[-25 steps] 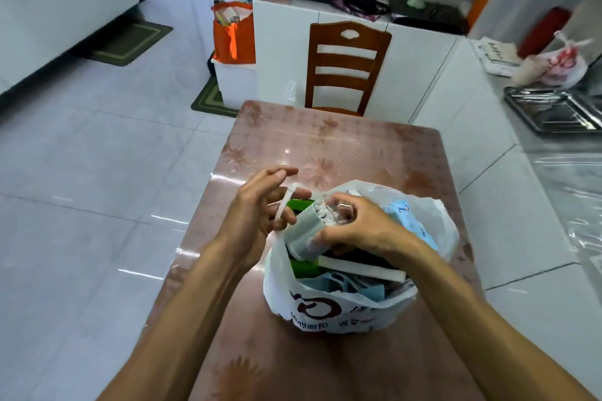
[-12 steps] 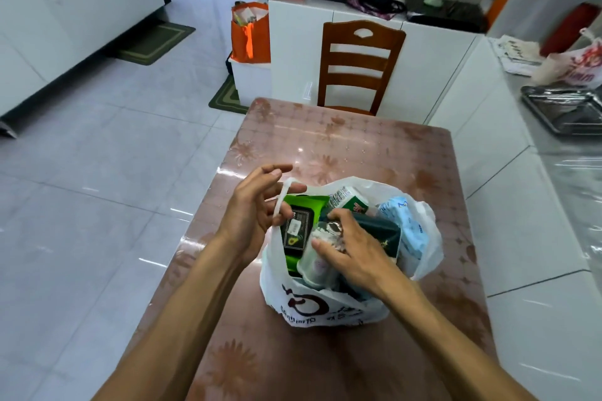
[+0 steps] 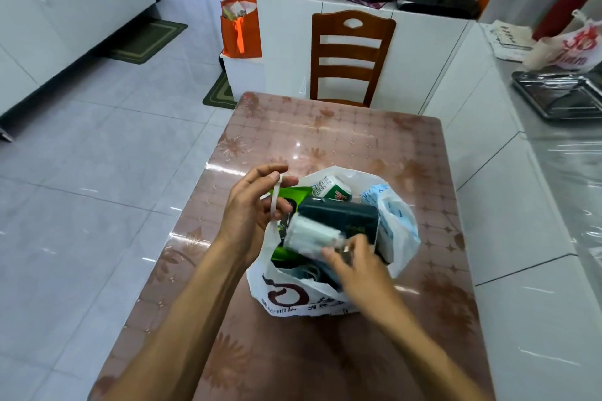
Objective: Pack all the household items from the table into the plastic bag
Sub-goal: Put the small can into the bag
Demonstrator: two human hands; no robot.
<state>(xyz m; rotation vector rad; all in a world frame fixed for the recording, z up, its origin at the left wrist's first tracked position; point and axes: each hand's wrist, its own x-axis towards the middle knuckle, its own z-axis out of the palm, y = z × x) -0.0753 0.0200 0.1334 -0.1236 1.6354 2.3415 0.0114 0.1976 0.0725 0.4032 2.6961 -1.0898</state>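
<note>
Your white plastic bag with dark red print stands open on the glossy brown floral-patterned table, near the middle of its near half, and it is full. Your left hand holds the bag's thin white handle loop up at the left rim, the strap pinched between thumb and fingers. Your right hand reaches into the mouth from the near side, its fingers on the end of a pale, blurred cylindrical pack that lies tilted across the top of the load; whether they grip it or only press it, you cannot tell from here. Under and behind that pack sits a dark green rectangular box, with a bright green flat packet at the left, a small white and green carton at the far side, and a light blue printed soft pack against the right wall. A brown wooden slat-backed chair stands at the table's far end.
</note>
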